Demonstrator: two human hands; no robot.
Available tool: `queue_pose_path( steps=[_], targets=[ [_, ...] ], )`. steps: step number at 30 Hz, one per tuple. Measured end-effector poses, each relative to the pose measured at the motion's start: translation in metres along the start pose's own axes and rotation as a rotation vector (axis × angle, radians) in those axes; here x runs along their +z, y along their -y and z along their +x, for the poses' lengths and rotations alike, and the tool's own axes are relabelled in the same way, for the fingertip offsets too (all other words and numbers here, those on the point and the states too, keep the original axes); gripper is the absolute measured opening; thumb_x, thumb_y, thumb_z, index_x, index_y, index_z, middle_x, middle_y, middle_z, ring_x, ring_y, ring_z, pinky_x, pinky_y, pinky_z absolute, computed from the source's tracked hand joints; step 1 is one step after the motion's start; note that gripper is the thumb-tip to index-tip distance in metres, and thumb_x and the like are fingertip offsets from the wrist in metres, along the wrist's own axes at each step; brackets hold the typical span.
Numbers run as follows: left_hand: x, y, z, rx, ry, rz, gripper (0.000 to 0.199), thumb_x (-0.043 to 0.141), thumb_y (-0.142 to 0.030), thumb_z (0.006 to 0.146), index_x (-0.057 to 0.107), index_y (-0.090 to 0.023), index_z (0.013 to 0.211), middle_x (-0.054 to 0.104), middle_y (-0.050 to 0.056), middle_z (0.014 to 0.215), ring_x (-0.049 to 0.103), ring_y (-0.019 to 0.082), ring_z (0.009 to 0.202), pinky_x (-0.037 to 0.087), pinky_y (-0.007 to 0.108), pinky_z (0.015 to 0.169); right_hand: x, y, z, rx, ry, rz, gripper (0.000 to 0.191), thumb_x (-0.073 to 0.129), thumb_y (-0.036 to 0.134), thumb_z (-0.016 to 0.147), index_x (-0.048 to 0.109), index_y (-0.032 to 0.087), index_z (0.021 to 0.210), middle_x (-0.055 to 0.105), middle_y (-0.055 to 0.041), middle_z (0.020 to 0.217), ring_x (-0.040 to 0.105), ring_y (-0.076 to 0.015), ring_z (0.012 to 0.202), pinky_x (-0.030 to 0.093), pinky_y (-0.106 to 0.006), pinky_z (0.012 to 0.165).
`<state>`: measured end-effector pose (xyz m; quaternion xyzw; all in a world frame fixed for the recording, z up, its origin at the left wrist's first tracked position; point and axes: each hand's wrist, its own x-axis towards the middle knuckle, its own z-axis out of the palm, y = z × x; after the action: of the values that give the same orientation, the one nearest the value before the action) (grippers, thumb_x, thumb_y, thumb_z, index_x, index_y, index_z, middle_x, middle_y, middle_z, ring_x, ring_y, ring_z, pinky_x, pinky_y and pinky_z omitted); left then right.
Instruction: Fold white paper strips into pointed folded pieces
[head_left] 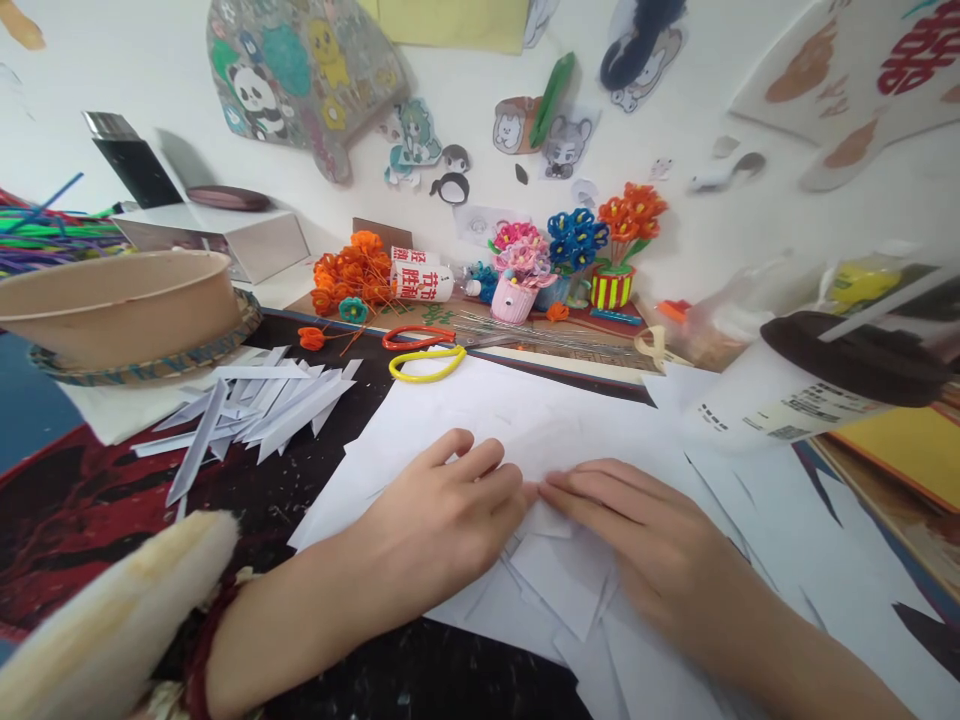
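My left hand (457,500) is over the white paper sheets (480,400) in the middle, its fingers curled into a pinch. Close beside it on the right, my right hand (637,520) has its fingers pressed together, the fingertips meeting those of the left. Between the two lies a small piece of white paper (551,518), which both hands appear to pinch at its upper edge. Folded paper strips (277,400) form a loose pile left of the sheets. Scissors with red and yellow handles (427,364) rest at the sheets' far edge.
A beige bowl (120,310) stands at the left on a woven ring. At the right is a lidded cup (795,390) with a straw. Orange flowers (352,270), a pink flower pot (513,298) and a striped pot (613,288) line the back by the wall.
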<state>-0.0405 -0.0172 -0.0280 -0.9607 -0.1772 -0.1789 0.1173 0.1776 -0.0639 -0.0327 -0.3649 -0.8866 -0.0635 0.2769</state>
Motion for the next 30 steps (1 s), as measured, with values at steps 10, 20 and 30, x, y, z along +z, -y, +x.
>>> queue_pose_path(
  steps=[10, 20, 30],
  targets=[
    [0.0, 0.001, 0.0, -0.052, -0.001, -0.01, 0.027, 0.038, -0.014, 0.098, 0.063, -0.017, 0.107, 0.063, 0.002, 0.079, 0.051, 0.02, 0.079, 0.033, 0.036, 0.075, 0.006, -0.001, -0.006, -0.04, 0.044, -0.018, 0.046, 0.033, -0.009, 0.081, 0.064, 0.001, 0.112, 0.071, -0.0153, 0.096, 0.06, -0.0242, 0.091, 0.057, -0.041, 0.077],
    [-0.001, 0.002, -0.002, -0.16, 0.037, -0.162, 0.023, 0.043, -0.007, 0.09, 0.064, -0.015, 0.097, 0.063, 0.003, 0.079, 0.052, 0.021, 0.082, 0.032, 0.037, 0.076, 0.011, 0.004, -0.004, 0.004, 0.128, 0.016, 0.045, 0.031, -0.009, 0.081, 0.061, -0.005, 0.114, 0.064, -0.0157, 0.088, 0.053, -0.0241, 0.08, 0.055, -0.041, 0.066],
    [-0.006, 0.007, -0.003, -0.331, -0.042, -0.334, 0.036, 0.044, -0.004, 0.086, 0.065, -0.021, 0.11, 0.07, 0.001, 0.104, 0.051, 0.023, 0.094, 0.036, 0.038, 0.077, 0.013, 0.005, -0.005, -0.012, 0.134, -0.026, 0.049, 0.032, -0.01, 0.076, 0.06, -0.007, 0.115, 0.063, -0.0168, 0.089, 0.053, -0.0257, 0.085, 0.056, -0.041, 0.068]
  ],
)
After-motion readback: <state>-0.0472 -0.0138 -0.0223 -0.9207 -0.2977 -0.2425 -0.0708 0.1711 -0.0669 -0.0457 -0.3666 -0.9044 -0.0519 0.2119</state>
